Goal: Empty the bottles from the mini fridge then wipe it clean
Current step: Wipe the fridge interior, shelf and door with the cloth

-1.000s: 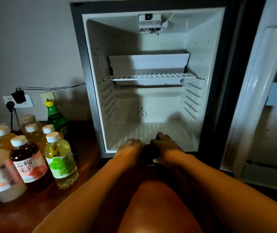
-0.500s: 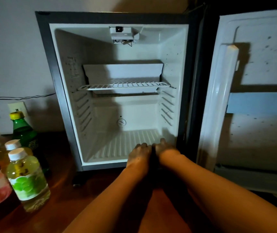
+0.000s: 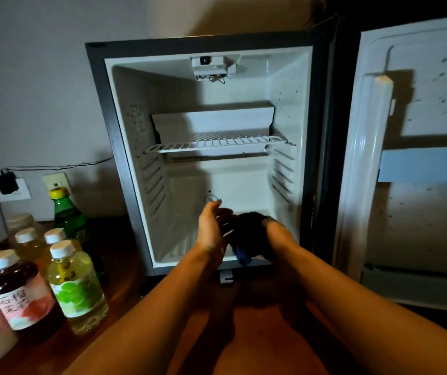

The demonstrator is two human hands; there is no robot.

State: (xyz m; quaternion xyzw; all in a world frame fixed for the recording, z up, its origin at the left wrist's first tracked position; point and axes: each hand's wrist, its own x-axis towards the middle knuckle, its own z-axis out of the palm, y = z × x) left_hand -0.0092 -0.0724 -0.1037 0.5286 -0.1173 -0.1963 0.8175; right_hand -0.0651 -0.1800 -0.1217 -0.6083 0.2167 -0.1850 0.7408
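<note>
bottles (image 3: 76,282) stand clear beside the empty fridge (image 3: 124,169) as the right hand (image 3: 273,234) grips a dark cloth (image 3: 249,236), left hand (image 3: 211,231) fingers spread, apparently readying it for wiping.

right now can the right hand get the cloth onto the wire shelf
Probably yes. The right hand grips the dark cloth inside the open fridge, and the wire shelf above is bare with nothing between.

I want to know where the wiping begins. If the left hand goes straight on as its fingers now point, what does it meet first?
Probably the fridge's back wall, near the round mark: the left hand points up and inward with nothing between, though depth is unclear.
</note>
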